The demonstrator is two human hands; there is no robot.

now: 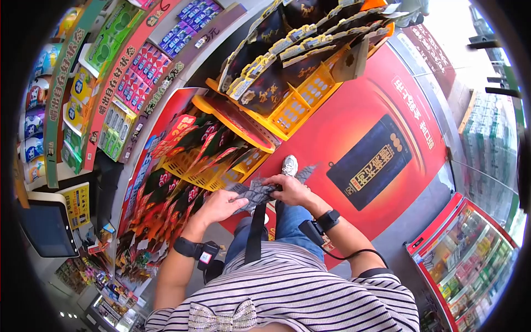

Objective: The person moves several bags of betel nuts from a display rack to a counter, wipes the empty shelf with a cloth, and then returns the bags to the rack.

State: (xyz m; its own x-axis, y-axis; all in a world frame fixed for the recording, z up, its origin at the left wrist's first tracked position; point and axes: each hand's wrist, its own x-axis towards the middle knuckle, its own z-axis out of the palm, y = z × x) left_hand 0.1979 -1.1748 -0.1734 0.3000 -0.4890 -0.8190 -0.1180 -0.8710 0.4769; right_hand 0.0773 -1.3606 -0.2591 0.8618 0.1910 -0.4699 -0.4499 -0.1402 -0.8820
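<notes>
A grey patterned cloth (258, 193) is stretched between my two hands, in front of my body. My left hand (222, 206) grips its left end, thumb on top. The other side is held by my right hand (290, 191), with its fingers closed on the fabric and a loose corner sticking out beyond them. Just past the cloth stands a yellow rack (243, 160) filled with hanging red and dark snack packets (188, 149). A dark strap (255, 232) hangs below the cloth, over my striped shirt.
Ahead, a yellow basket display (310, 99) holds dark packets. Shelves of gum and candy (133, 83) rise at the left, above a screen (48, 224). A red printed mat (381, 133) covers the floor to the right, near a red-framed glass case (464, 260).
</notes>
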